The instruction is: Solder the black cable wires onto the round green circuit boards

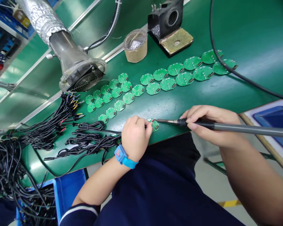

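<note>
Near the front edge of the green bench, my left hand (136, 135), with a blue strap on its wrist, is closed on the end of a black cable (114, 132) beside a small green circuit board (155, 125). Its fingertips partly cover the board's left side. My right hand (209, 124) holds a soldering iron (238, 127) by its dark grip. The iron's metal tip points left and meets the board's upper part, close to a bit of red wire. Whether the tip touches the wire is too small to tell.
Rows of green boards (168, 84) cross the bench (254, 40). Behind them stand a solder pot (135, 47) and an iron stand (166, 25). A fume extractor (82, 72) hangs at left above cable bundles (49, 125). A black cord (212, 31) crosses at right.
</note>
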`<action>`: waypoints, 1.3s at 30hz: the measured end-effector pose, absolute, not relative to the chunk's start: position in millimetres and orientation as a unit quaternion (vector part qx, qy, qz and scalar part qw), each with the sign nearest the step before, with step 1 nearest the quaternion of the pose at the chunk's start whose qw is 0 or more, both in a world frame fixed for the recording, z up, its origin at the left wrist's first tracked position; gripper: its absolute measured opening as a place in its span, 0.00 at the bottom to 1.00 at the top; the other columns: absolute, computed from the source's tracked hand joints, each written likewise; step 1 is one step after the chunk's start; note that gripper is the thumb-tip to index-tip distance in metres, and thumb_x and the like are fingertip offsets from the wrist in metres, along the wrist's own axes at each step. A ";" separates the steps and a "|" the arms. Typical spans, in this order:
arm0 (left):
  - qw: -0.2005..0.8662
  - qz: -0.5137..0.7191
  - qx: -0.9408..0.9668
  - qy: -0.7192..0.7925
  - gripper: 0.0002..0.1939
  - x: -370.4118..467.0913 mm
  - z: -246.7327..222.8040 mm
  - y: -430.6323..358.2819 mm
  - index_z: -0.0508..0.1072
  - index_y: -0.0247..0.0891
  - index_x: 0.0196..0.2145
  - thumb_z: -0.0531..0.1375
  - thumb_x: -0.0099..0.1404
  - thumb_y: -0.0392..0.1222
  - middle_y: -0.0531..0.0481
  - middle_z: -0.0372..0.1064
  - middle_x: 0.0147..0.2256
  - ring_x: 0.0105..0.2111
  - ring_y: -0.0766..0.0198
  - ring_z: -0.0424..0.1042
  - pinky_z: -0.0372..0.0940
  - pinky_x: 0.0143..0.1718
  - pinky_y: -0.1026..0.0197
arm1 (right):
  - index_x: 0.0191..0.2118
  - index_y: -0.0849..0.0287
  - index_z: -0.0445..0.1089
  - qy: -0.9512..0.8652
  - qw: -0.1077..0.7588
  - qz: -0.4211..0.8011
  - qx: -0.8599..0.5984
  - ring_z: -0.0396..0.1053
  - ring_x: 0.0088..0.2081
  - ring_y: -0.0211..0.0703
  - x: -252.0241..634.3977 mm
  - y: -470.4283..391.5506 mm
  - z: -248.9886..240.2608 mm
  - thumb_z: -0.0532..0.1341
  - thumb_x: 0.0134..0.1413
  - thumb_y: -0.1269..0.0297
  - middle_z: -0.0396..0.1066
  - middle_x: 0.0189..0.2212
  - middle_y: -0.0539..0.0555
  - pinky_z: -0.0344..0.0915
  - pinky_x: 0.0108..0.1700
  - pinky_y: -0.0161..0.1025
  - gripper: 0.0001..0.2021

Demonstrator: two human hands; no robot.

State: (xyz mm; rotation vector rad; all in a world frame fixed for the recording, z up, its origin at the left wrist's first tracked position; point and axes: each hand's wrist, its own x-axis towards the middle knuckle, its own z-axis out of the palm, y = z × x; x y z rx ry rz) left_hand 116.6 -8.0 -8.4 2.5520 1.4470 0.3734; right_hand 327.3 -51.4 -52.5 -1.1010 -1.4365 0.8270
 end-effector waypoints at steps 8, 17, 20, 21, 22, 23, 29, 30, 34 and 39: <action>0.096 0.129 0.861 0.483 0.09 116.1 -8.5 -7.9 0.69 0.36 0.27 0.57 0.65 0.39 0.48 0.65 0.27 0.31 0.61 0.65 0.60 0.35 0.59 | 0.32 0.55 0.70 -0.560 0.589 0.351 -0.466 0.69 0.29 0.43 326.8 -54.1 -55.2 0.63 0.47 0.70 0.68 0.26 0.51 0.67 0.34 0.44 0.04; 0.099 0.127 0.860 0.485 0.09 116.8 -9.0 -8.4 0.69 0.36 0.27 0.58 0.64 0.39 0.48 0.65 0.27 0.31 0.61 0.65 0.60 0.35 0.59 | 0.29 0.55 0.69 -0.516 0.622 0.363 -0.463 0.67 0.28 0.43 326.7 -54.5 -60.4 0.65 0.46 0.66 0.66 0.23 0.51 0.67 0.33 0.45 0.03; 0.095 0.131 0.860 0.485 0.09 117.0 -9.5 -8.6 0.69 0.35 0.27 0.57 0.65 0.40 0.48 0.65 0.27 0.31 0.61 0.64 0.60 0.34 0.59 | 0.29 0.55 0.69 -0.532 0.607 0.363 -0.465 0.67 0.28 0.42 324.9 -54.2 -55.0 0.64 0.46 0.68 0.66 0.24 0.51 0.68 0.34 0.44 0.03; 0.095 0.131 0.860 0.485 0.09 117.0 -9.5 -8.5 0.69 0.35 0.27 0.57 0.65 0.40 0.48 0.65 0.27 0.31 0.61 0.64 0.60 0.34 0.59 | 0.30 0.55 0.69 -0.538 0.603 0.362 -0.465 0.67 0.28 0.42 324.5 -54.1 -53.3 0.64 0.47 0.69 0.66 0.24 0.51 0.68 0.33 0.44 0.03; 0.094 0.130 0.860 0.484 0.10 117.0 -9.5 -8.5 0.69 0.35 0.27 0.57 0.65 0.40 0.48 0.65 0.27 0.31 0.61 0.64 0.60 0.34 0.59 | 0.30 0.55 0.69 -0.546 0.599 0.358 -0.464 0.67 0.28 0.42 324.2 -53.8 -51.8 0.63 0.47 0.69 0.67 0.24 0.51 0.67 0.33 0.43 0.03; 0.093 0.130 0.860 0.484 0.09 116.9 -9.5 -8.4 0.69 0.35 0.27 0.57 0.65 0.40 0.48 0.65 0.27 0.31 0.61 0.64 0.60 0.34 0.59 | 0.30 0.55 0.69 -0.556 0.592 0.354 -0.464 0.67 0.28 0.42 324.2 -53.6 -50.7 0.63 0.46 0.70 0.67 0.24 0.51 0.67 0.33 0.43 0.03; 0.092 0.132 0.860 0.484 0.09 116.9 -9.4 -8.3 0.69 0.35 0.27 0.57 0.65 0.40 0.48 0.65 0.27 0.31 0.61 0.64 0.60 0.35 0.60 | 0.30 0.54 0.69 -0.586 0.562 0.343 -0.472 0.69 0.28 0.42 324.8 -53.0 -50.9 0.63 0.45 0.71 0.68 0.25 0.50 0.66 0.31 0.41 0.05; 0.092 0.132 0.861 0.483 0.09 117.1 -9.5 -8.3 0.69 0.35 0.27 0.57 0.65 0.39 0.48 0.65 0.27 0.31 0.61 0.64 0.60 0.35 0.60 | 0.31 0.55 0.69 -0.586 0.566 0.341 -0.469 0.69 0.28 0.42 324.6 -53.1 -51.3 0.63 0.45 0.71 0.68 0.25 0.50 0.66 0.31 0.41 0.05; 0.088 0.131 0.862 0.482 0.09 117.6 -9.8 -8.2 0.69 0.35 0.27 0.57 0.65 0.40 0.48 0.65 0.27 0.31 0.61 0.64 0.60 0.35 0.60 | 0.32 0.55 0.69 -0.593 0.574 0.333 -0.456 0.68 0.29 0.41 323.9 -53.2 -51.5 0.62 0.46 0.73 0.67 0.26 0.50 0.66 0.33 0.41 0.07; 0.090 0.133 0.861 0.482 0.09 117.3 -9.9 -7.8 0.69 0.35 0.27 0.57 0.65 0.40 0.48 0.65 0.27 0.31 0.61 0.64 0.60 0.35 0.60 | 0.32 0.57 0.70 -0.581 0.592 0.343 -0.442 0.68 0.29 0.42 325.3 -53.3 -53.9 0.62 0.46 0.74 0.67 0.26 0.51 0.66 0.32 0.44 0.06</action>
